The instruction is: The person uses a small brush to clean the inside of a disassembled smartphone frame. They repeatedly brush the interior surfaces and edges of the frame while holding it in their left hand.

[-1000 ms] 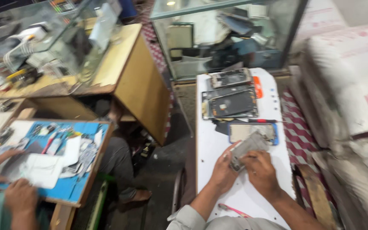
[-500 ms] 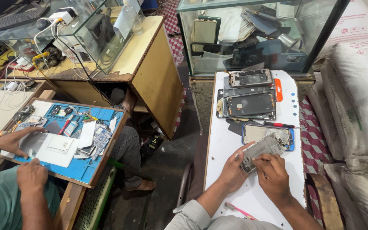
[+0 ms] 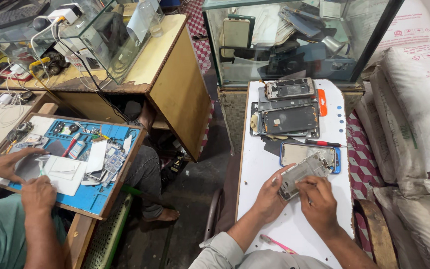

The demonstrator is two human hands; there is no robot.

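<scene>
Phone frame (image 3: 302, 174) lies slantwise between my hands over the white worktop (image 3: 260, 164), its long axis rising away to my right, left hand (image 3: 269, 199) gripping its near end, right hand (image 3: 317, 201) pinching its lower edge.

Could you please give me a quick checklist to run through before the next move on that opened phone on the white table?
1. Left hand steadies the opened phone: ok.
2. Right hand is on the phone's lower end: ok.
3. Tool in the right hand: cannot tell.
4. Red-handled screwdriver lies close by: ok.
5. Pink toothbrush lies on the white table: ok.
6. Loose screws accounted for: cannot tell.
</scene>
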